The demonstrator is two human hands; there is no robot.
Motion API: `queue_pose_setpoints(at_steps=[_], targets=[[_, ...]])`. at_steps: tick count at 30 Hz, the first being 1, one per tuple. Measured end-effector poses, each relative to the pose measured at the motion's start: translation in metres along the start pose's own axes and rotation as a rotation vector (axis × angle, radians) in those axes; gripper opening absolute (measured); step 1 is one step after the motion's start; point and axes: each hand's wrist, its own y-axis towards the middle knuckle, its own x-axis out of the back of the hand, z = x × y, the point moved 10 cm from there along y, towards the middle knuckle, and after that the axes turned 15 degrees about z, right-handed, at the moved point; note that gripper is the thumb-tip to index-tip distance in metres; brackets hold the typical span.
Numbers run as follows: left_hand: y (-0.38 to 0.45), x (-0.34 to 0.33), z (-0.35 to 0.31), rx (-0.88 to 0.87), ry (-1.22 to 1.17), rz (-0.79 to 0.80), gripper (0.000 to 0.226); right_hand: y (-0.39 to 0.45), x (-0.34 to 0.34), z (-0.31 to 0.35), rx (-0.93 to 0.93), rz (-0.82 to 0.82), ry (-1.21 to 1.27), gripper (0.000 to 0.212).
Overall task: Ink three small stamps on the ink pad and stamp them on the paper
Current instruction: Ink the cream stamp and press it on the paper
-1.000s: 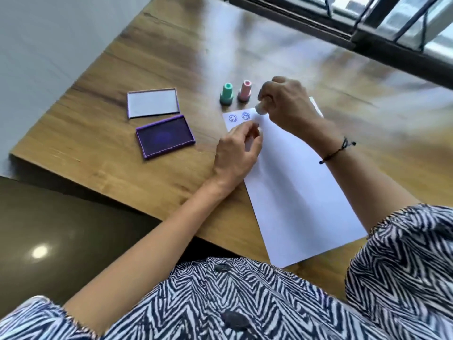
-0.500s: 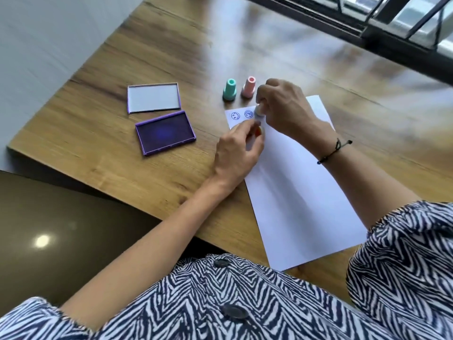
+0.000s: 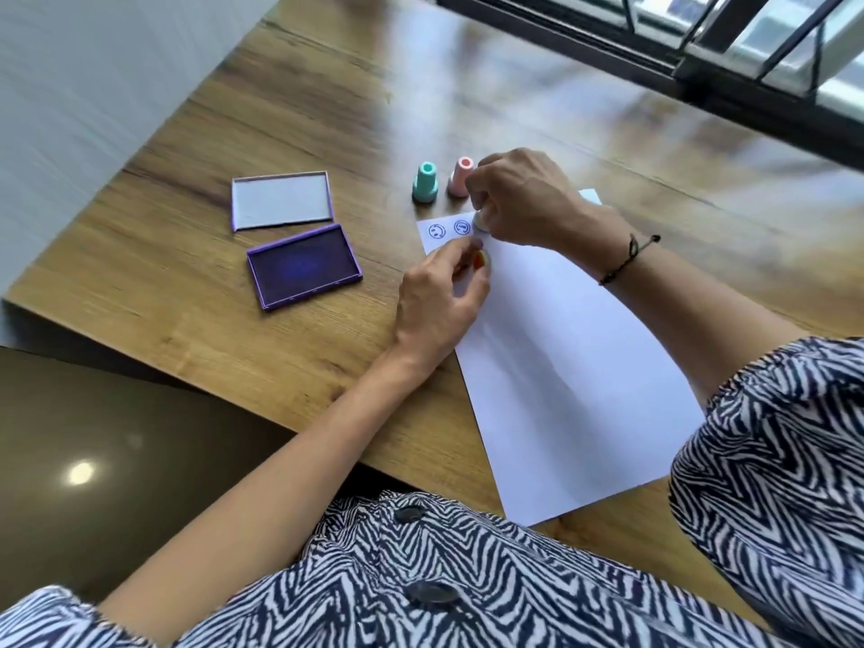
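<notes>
A white paper sheet (image 3: pixel 570 367) lies on the wooden table (image 3: pixel 280 357), with two round blue prints (image 3: pixel 449 229) at its top left corner. My right hand (image 3: pixel 519 198) grips a small pale stamp (image 3: pixel 481 222) and holds it down on the paper just right of the prints. My left hand (image 3: pixel 439 297) rests on the sheet's left edge with its fingers curled. A green stamp (image 3: pixel 425 181) and a pink stamp (image 3: pixel 462 176) stand upright above the paper. The purple ink pad (image 3: pixel 304 266) lies open to the left.
The ink pad's lid (image 3: pixel 280 200) lies flat behind the pad. A dark window frame (image 3: pixel 654 53) runs along the table's far edge. The near left table edge drops to a dark glossy floor (image 3: pixel 93 460).
My right hand has pressed the pale stamp lower onto the paper beside the two prints. The view has shifted slightly; my left hand stays on the sheet.
</notes>
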Motion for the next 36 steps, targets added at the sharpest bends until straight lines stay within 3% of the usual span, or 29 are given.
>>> queue_pose_setpoints(at_steps=[17,20,26,36], targets=[[-0.001,-0.001,-0.001,-0.009,0.011,0.008,0.023,-0.005,-0.001,0.001,-0.021,0.032,0.034,0.011],[-0.002,-0.001,-0.003,-0.023,0.016,0.007,0.023,-0.018,0.012,-0.017,-0.088,-0.007,0.183,0.01],[-0.001,-0.002,-0.003,-0.026,0.038,0.011,0.025,-0.072,0.075,-0.052,-0.137,-0.274,0.556,0.015],[-0.001,-0.002,0.0,-0.013,0.003,0.0,0.025,-0.081,0.049,-0.04,-0.168,-0.172,0.579,0.015]])
